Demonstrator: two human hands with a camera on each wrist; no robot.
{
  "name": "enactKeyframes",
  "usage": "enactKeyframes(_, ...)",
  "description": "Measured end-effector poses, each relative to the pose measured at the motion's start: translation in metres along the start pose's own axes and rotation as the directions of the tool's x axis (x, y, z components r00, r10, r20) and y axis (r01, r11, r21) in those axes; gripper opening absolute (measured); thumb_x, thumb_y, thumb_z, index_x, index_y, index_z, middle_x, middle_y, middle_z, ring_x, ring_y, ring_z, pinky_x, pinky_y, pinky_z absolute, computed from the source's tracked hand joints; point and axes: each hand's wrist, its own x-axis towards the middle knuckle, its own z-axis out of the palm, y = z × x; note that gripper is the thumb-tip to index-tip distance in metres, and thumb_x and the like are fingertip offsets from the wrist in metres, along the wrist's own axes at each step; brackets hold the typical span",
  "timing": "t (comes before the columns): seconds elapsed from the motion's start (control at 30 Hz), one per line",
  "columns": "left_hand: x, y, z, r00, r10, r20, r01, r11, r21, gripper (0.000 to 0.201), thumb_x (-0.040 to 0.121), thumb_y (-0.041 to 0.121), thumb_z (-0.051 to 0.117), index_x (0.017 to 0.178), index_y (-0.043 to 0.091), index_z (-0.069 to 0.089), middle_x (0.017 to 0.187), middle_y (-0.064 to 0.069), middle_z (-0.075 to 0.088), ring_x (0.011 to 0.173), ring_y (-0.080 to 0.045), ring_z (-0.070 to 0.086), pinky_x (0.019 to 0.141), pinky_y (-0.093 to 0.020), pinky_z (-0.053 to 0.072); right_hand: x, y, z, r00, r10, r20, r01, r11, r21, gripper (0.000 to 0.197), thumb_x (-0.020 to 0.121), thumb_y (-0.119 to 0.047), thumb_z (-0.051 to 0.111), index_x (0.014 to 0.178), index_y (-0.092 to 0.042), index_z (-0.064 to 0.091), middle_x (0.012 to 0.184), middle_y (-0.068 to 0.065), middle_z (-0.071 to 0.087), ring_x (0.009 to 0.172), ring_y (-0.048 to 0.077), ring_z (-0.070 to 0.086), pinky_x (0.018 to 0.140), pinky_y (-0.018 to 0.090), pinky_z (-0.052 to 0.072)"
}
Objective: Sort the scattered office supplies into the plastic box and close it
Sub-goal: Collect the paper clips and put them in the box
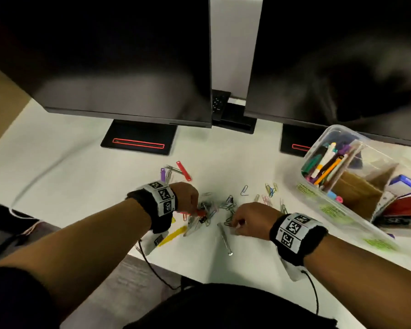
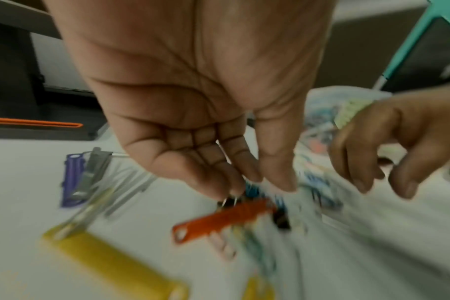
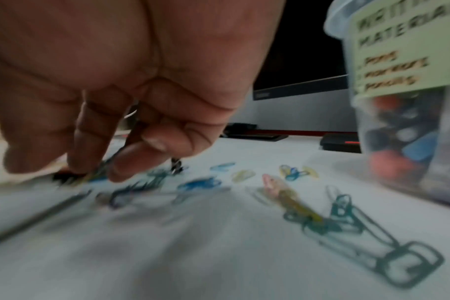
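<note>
Coloured paper clips [image 1: 228, 205] lie scattered mid-desk. My left hand [image 1: 197, 208] reaches down into the pile, and in the left wrist view its fingers and thumb [image 2: 260, 184] close together on clips beside an orange-red fastener strip [image 2: 224, 217]. My right hand [image 1: 233, 224] pinches dark clips between thumb and finger [image 3: 110, 168]. The clear plastic box [image 1: 342, 210] stands open at the right, holding pens and cardboard dividers. Its label side [image 3: 398, 60] is close to the right hand. The wrist views are blurred.
A yellow strip [image 1: 173, 235], a purple strip [image 1: 163, 174], a red strip [image 1: 183, 170] and a metal prong [image 1: 224, 238] lie around the hands. More clips [image 1: 271, 189] sit toward the box. Two monitors [image 1: 128, 67] on stands [image 1: 138, 141] fill the back of the desk.
</note>
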Motion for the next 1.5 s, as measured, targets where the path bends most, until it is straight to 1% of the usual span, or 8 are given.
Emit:
enactKeyframes(0.23, 0.000, -0.023, 0.037, 0.992, -0.102, 0.072, 0.079, 0.960, 0.268, 0.052, 0.068, 0.053, 0.075, 0.092, 0.007, 0.066, 0.080, -0.005, 0.058, 0.095, -0.028, 0.066, 0.080, -0.032, 0.050, 0.022, -0.016, 0.044, 0.999, -0.032, 0.042, 0.038, 0.987, -0.154, 0.046, 0.083, -0.057, 0.055, 0.101, -0.015, 0.055, 0.104, 0.006, 0.061, 0.097, 0.025, 0.057, 0.077, 0.034, 0.046)
enactKeyframes(0.3, 0.000, -0.022, 0.042, 0.992, -0.118, 0.054, 0.102, 0.967, 0.235, 0.050, 0.066, 0.050, 0.078, 0.094, 0.010, 0.065, 0.082, -0.005, 0.064, 0.090, -0.026, 0.066, 0.073, -0.030, 0.048, 0.026, -0.018, 0.048, 1.000, -0.013, 0.024, 0.017, 0.987, -0.160, 0.044, 0.084, -0.052, 0.057, 0.102, -0.013, 0.053, 0.105, 0.007, 0.060, 0.097, 0.026, 0.057, 0.077, 0.035, 0.046)
enactKeyframes(0.43, 0.004, -0.010, 0.044, 0.993, -0.103, -0.058, 0.110, 0.983, 0.144, 0.026, 0.080, 0.026, 0.067, 0.059, 0.018, 0.053, 0.066, 0.001, 0.057, 0.072, -0.023, 0.063, 0.064, -0.027, 0.047, 0.030, -0.008, 0.045, 0.996, 0.072, -0.050, -0.075, 0.994, -0.077, 0.029, 0.089, -0.035, 0.055, 0.105, -0.011, 0.054, 0.109, 0.008, 0.058, 0.100, 0.028, 0.058, 0.080, 0.032, 0.044)
enactKeyframes(0.57, 0.012, 0.007, 0.031, 0.997, -0.064, -0.051, 0.072, 0.985, 0.155, 0.006, 0.084, 0.016, 0.061, 0.083, 0.014, 0.067, 0.059, 0.003, 0.049, 0.086, -0.026, 0.067, 0.068, -0.026, 0.043, 0.027, 0.015, 0.034, 0.983, 0.141, -0.119, -0.148, 0.987, -0.055, 0.016, 0.092, -0.021, 0.051, 0.100, -0.011, 0.061, 0.108, 0.008, 0.060, 0.099, 0.027, 0.058, 0.079, 0.030, 0.042)
enactKeyframes(0.83, 0.035, 0.021, 0.034, 0.989, 0.022, -0.147, 0.003, 0.985, 0.171, 0.025, 0.090, 0.023, 0.051, 0.105, 0.007, 0.063, 0.109, -0.012, 0.068, 0.103, -0.031, 0.064, 0.083, -0.034, 0.051, 0.007, 0.038, 0.029, 0.971, 0.160, -0.179, -0.166, 0.986, -0.022, 0.016, 0.090, -0.019, 0.054, 0.100, -0.010, 0.062, 0.112, 0.007, 0.056, 0.106, 0.027, 0.054, 0.086, 0.034, 0.043)
enactKeyframes(1.07, 0.034, 0.015, 0.022, 0.954, 0.008, -0.299, -0.037, 0.995, -0.092, 0.010, 0.086, 0.013, 0.049, 0.094, 0.010, 0.055, 0.109, -0.016, 0.061, 0.096, -0.030, 0.058, 0.076, -0.032, 0.043, 0.003, 0.032, 0.036, 0.985, 0.085, -0.152, -0.094, 0.994, -0.054, 0.037, 0.090, -0.029, 0.057, 0.126, -0.023, 0.056, 0.126, 0.004, 0.050, 0.118, 0.024, 0.049, 0.092, 0.030, 0.041)
enactKeyframes(1.3, 0.038, -0.034, -0.001, 0.872, -0.292, -0.394, 0.192, 0.943, -0.273, 0.030, 0.089, 0.011, 0.045, 0.116, 0.003, 0.055, 0.120, -0.018, 0.057, 0.107, -0.032, 0.058, 0.085, -0.034, 0.048, 0.012, 0.027, 0.041, 0.982, 0.110, -0.153, -0.116, 0.993, -0.029, 0.016, 0.089, -0.021, 0.057, 0.100, -0.013, 0.066, 0.109, 0.006, 0.055, 0.103, 0.025, 0.054, 0.080, 0.031, 0.043)
enactKeyframes(1.5, 0.040, -0.077, -0.009, 0.750, -0.595, -0.289, 0.446, 0.777, -0.444, 0.054, 0.081, 0.044, 0.065, 0.115, 0.003, 0.054, 0.112, -0.016, 0.061, 0.092, -0.031, 0.061, 0.071, -0.034, 0.046, 0.012, 0.023, 0.044, 0.966, 0.069, -0.250, -0.068, 0.998, 0.012, 0.011, 0.090, -0.019, 0.055, 0.090, -0.012, 0.062, 0.097, 0.006, 0.063, 0.095, 0.023, 0.050, 0.076, 0.030, 0.038)
